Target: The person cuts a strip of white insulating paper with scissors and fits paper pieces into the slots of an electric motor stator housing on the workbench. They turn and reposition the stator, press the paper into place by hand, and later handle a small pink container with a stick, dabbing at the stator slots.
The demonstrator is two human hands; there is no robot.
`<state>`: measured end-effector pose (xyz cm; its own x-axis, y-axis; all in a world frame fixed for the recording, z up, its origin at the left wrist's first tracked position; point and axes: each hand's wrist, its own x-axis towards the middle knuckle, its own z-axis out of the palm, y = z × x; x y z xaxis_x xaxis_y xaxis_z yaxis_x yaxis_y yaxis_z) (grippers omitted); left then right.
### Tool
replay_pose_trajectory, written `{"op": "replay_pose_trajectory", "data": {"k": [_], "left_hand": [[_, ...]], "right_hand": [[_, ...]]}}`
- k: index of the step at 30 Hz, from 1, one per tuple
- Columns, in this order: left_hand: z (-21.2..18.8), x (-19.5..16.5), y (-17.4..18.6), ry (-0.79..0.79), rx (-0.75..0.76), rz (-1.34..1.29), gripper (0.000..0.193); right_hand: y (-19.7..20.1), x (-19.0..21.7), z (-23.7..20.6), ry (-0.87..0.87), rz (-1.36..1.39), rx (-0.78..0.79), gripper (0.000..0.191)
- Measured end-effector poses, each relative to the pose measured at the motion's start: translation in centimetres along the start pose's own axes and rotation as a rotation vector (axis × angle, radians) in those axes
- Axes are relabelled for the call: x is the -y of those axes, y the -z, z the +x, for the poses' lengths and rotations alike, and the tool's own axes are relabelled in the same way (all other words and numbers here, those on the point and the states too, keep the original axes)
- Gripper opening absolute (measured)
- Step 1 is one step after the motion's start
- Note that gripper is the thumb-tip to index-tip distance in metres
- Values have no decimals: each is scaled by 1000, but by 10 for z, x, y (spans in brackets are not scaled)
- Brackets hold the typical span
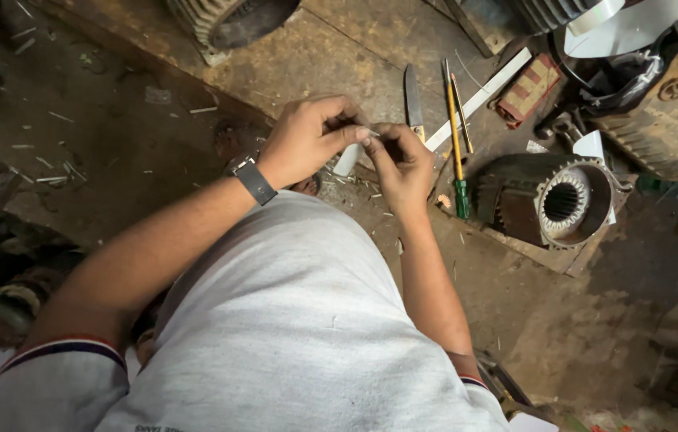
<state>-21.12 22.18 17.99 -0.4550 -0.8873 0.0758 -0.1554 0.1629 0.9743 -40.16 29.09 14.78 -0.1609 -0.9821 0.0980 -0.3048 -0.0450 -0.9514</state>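
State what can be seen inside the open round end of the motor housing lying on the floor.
Inside the motor housing shows a ring of pale slotted teeth around a dark hollow bore. Whether windings sit in the slots, and what lies deeper, cannot be seen: the interior is in shadow.

Worn, stained wooden desk. Just right of grips: knife, long white strip, green-handled screwdriver. Farther right: motor stator housing, striped red block. Below grips: pale scraps.
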Motion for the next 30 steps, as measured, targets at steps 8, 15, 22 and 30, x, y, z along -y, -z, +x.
{"op": "replay_pose_trajectory", "data": {"k": [8,15,22,30], "left_hand": [[-6,11,5,-133,-22,210,19],[34,83,-20,-432,35,947,8],[55,154,-62,-522,138,1329,13],[-2,148,-33,-500,66,1223,32]], "right_hand": [[-8,2,-6,-83,100,40,9],[44,-61,-9,347,-1276,-1,33],[75,-95,-8,-64,-1032,303,34],[42,-58,44,282,-645,109,24]]}}
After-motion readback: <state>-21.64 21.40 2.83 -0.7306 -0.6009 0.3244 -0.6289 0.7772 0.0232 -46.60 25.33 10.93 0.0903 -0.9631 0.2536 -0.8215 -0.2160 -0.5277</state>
